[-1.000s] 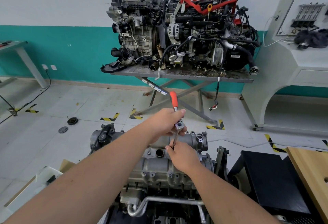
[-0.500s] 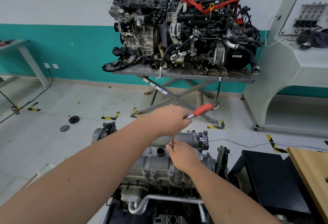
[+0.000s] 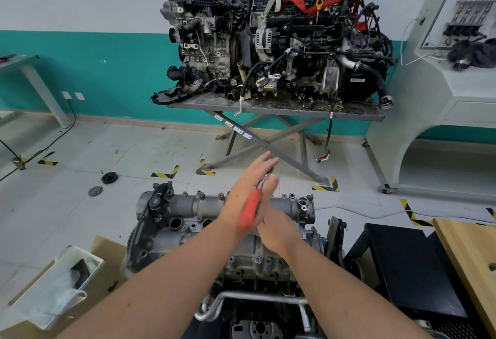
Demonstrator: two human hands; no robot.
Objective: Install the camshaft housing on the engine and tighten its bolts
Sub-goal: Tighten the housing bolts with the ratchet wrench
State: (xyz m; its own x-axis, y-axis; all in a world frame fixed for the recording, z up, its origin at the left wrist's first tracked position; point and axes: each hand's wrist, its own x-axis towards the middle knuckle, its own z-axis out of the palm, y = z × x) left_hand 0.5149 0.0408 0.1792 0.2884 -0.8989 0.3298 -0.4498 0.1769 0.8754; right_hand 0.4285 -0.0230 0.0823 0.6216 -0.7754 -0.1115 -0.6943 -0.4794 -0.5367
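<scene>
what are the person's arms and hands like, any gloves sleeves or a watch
Both arms are bare from the bottom edge of the head view to the fingertips: no sleeves in view. The left hand and the right hand wear no gloves. No watch, band or ring shows on the visible sides, though motion blur softens the left fingers.
</scene>
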